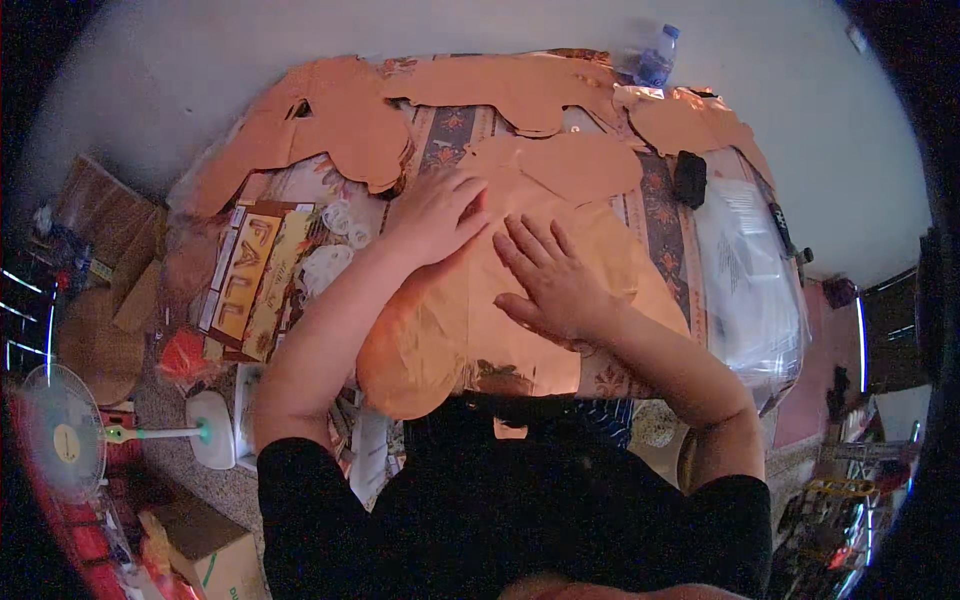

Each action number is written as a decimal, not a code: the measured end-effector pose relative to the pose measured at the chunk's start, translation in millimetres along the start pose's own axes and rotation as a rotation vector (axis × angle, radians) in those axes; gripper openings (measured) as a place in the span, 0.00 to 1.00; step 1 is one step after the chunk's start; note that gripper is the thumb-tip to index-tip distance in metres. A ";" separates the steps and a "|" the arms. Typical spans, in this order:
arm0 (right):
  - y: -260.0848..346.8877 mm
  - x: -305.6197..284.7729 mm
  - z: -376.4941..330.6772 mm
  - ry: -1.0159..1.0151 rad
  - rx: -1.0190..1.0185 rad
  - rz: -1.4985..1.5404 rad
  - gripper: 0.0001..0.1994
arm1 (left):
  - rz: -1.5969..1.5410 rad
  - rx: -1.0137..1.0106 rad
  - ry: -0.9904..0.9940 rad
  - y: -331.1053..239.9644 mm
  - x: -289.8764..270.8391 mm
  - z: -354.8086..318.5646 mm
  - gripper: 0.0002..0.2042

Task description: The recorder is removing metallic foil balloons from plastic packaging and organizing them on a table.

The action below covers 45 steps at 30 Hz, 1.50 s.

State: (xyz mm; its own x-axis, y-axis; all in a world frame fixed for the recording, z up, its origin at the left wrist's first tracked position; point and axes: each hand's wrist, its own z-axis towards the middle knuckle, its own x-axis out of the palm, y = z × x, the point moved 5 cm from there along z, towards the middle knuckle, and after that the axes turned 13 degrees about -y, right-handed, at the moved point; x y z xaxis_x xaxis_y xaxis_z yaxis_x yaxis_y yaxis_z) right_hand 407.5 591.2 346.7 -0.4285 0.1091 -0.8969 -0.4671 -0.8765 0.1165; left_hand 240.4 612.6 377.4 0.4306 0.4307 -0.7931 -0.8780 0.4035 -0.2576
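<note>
A shiny copper-coloured foil sheet (520,347) with rounded lobes, like a flat uninflated foil balloon, lies on the table before me. My right hand (550,280) rests palm down on its middle, fingers spread. On its upper left part, my left hand (440,215) is bent with the fingertips curving down and a gap beside the thumb; nothing shows in it. Beyond both hands, a rounded copper-coloured piece (585,165) lies flat at the far end of the sheet.
More flat copper-coloured cut shapes (335,110) line the table's far side. A water bottle (657,58) stands at the back right, near a black object (690,180) and clear plastic packs (745,280). Boxes (255,280) lie left; a fan (65,440) stands lower left.
</note>
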 end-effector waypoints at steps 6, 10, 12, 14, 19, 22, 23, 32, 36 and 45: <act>3.0 -2.2 2.5 0.025 -0.020 0.006 0.36 | 0.016 0.043 -0.167 5.2 5.0 -5.2 0.17; 2.1 -2.0 3.5 0.006 -0.009 -0.005 0.36 | -0.009 0.015 -0.077 8.3 6.5 -2.7 0.17; 0.5 0.5 3.0 0.013 -0.002 -0.009 0.36 | 0.012 0.037 -0.058 8.5 8.8 -2.5 0.15; -0.8 3.7 2.2 -0.015 -0.005 -0.017 0.36 | 0.050 0.089 -0.112 4.9 6.7 -2.5 0.15; -1.2 0.6 2.6 -0.024 -0.004 0.005 0.37 | -0.077 0.134 -0.137 -8.1 4.6 -5.1 0.14; -0.5 0.1 1.7 -0.012 0.001 0.014 0.37 | -0.007 0.129 -0.103 -10.5 6.2 -9.6 0.16; 0.2 -0.5 0.7 -0.002 -0.003 0.019 0.37 | -0.011 0.125 -0.096 -10.3 6.8 -10.0 0.16; 8.6 -20.0 -18.3 0.093 -0.043 0.088 0.38 | 0.010 0.132 -0.075 -7.6 10.9 -11.3 0.18; 12.4 -12.8 -33.7 0.037 -0.071 0.070 0.39 | 0.009 0.118 -0.047 -7.8 8.6 -7.5 0.18; 14.9 -14.4 -34.5 0.022 -0.088 0.025 0.40 | -0.161 -0.093 0.182 -11.2 1.0 26.0 0.15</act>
State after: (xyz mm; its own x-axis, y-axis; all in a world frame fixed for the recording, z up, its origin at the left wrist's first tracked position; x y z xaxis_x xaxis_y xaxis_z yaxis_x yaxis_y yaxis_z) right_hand 433.4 560.4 346.7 -0.4216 0.0777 -0.9035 -0.3866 -0.9166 0.1015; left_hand 256.1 629.5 393.9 0.5295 0.2111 -0.8216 -0.8199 0.3760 -0.4317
